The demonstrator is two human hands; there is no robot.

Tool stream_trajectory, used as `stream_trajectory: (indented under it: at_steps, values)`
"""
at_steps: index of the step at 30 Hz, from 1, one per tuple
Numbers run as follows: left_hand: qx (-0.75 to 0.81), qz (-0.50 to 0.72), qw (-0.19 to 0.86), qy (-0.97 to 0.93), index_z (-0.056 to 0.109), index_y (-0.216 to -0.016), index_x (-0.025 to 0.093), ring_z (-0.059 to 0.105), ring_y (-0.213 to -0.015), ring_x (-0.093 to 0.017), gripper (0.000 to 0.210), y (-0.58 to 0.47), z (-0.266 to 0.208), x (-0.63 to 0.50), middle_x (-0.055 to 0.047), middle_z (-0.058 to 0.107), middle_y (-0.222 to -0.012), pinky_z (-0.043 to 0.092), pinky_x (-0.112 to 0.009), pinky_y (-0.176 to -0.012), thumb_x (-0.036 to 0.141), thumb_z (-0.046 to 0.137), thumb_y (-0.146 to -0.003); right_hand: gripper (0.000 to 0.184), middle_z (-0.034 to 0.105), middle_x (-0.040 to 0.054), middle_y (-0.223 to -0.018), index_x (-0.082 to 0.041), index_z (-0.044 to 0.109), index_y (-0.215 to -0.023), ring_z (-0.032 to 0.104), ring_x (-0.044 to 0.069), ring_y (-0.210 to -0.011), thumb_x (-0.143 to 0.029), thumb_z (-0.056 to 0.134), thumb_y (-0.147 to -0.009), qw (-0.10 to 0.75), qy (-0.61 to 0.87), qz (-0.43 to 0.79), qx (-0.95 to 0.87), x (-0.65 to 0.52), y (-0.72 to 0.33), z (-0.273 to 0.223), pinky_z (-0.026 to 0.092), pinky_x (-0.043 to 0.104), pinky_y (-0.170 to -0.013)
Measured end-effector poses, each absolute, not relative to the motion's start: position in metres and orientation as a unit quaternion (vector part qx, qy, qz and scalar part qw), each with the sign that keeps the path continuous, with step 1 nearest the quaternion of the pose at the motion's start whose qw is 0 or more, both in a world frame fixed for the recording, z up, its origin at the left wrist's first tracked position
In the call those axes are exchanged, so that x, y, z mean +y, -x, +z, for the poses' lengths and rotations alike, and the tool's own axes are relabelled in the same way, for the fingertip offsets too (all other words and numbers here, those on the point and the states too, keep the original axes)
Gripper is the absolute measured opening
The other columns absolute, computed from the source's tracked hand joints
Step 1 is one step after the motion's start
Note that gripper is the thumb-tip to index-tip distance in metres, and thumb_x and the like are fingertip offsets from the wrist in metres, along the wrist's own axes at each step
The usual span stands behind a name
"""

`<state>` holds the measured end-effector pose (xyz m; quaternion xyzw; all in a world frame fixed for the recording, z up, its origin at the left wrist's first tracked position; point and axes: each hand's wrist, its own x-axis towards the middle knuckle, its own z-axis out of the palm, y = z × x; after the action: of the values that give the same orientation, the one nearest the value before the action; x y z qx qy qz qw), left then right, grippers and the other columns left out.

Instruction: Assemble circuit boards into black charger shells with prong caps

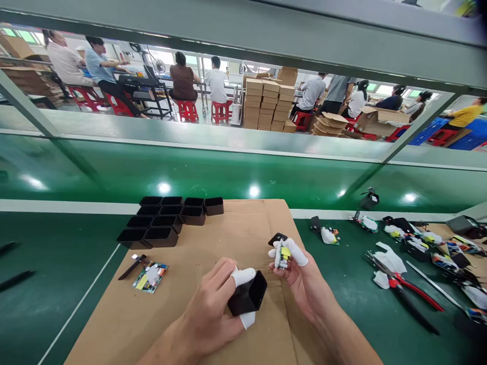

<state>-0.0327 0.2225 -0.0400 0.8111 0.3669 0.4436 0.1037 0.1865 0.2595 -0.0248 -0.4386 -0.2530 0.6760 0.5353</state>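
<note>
The left grip is closed around a case over the cardboard. The right grip pinches a board over the cardboard's right side. Other cases stand on its far left corner

The left hand, near half past six in the view, wears short white finger covers, plain tubes with rounded ends. One sits at two o'clock from the middle of that hand, and a thumb cover at four o'clock. The right hand, near five o'clock, wears matching ones: a larger white cover at twelve o'clock, another at ten o'clock, partly hidden. Both forearms are bare where they show.
</note>
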Motion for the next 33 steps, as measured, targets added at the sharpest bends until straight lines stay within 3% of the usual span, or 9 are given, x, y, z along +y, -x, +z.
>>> stream_trajectory:
  at_steps: [9, 14, 18, 21, 26, 33]
  values:
    - [0.347, 0.427, 0.086, -0.830, 0.058, -0.124, 0.020, 0.062, -0.085, -0.024, 0.046, 0.033, -0.045, 0.221, -0.008, 0.061, -0.096, 0.059, -0.034, -0.068, 0.007, 0.064, -0.080, 0.050, 0.085, 0.0070, -0.099, -0.021, 0.086, -0.103, 0.078, 0.018, -0.079, -0.053, 0.104, -0.069, 0.512, 0.385, 0.723, -0.259, 0.255, -0.186, -0.022, 0.060, 0.024, -0.069]
    - [0.363, 0.418, 0.076, -0.829, 0.059, -0.118, 0.020, 0.060, -0.080, -0.023, 0.035, 0.032, -0.047, 0.222, -0.007, 0.063, -0.093, 0.055, -0.033, -0.065, 0.008, 0.066, -0.085, 0.053, 0.080, 0.0075, -0.094, -0.019, 0.082, -0.107, 0.073, 0.018, -0.073, -0.061, 0.096, -0.077, 0.483, 0.395, 0.723, -0.296, 0.254, -0.185, -0.022, 0.053, 0.025, -0.059]
    - [0.426, 0.379, 0.076, -0.818, 0.057, -0.110, 0.024, 0.063, -0.081, -0.024, 0.027, 0.031, -0.044, 0.225, -0.005, 0.067, -0.092, 0.055, -0.035, -0.069, 0.013, 0.070, -0.089, 0.046, 0.072, -0.0005, -0.084, -0.021, 0.073, -0.096, 0.064, 0.015, -0.066, -0.044, 0.102, -0.069, 0.453, 0.496, 0.618, -0.409, 0.257, -0.183, -0.028, 0.050, 0.026, -0.056]
    - [0.479, 0.351, 0.086, -0.800, 0.055, -0.111, 0.025, 0.067, -0.083, -0.026, 0.032, 0.032, -0.043, 0.226, -0.003, 0.068, -0.094, 0.057, -0.038, -0.070, 0.024, 0.078, -0.088, 0.044, 0.075, -0.0010, -0.083, -0.023, 0.070, -0.102, 0.068, 0.019, -0.070, -0.033, 0.098, -0.069, 0.402, 0.588, 0.467, -0.524, 0.257, -0.182, -0.030, 0.053, 0.031, -0.065]
    - [0.491, 0.342, 0.069, -0.798, 0.055, -0.127, 0.023, 0.073, -0.093, -0.029, 0.051, 0.033, -0.044, 0.227, -0.008, 0.071, -0.109, 0.062, -0.043, -0.077, 0.027, 0.083, -0.084, 0.033, 0.081, 0.0023, -0.095, -0.026, 0.069, -0.110, 0.075, 0.026, -0.082, -0.034, 0.084, -0.081, 0.321, 0.626, 0.297, -0.645, 0.258, -0.185, -0.029, 0.055, 0.038, -0.078]
    - [0.478, 0.306, 0.082, -0.819, 0.059, -0.120, 0.023, 0.071, -0.093, -0.030, 0.042, 0.035, -0.046, 0.226, -0.007, 0.069, -0.107, 0.062, -0.045, -0.077, 0.028, 0.084, -0.087, 0.046, 0.075, 0.0070, -0.120, -0.025, 0.067, -0.116, 0.072, 0.030, -0.107, -0.042, 0.090, -0.080, 0.250, 0.616, 0.273, -0.695, 0.263, -0.203, -0.025, 0.056, 0.043, -0.092]
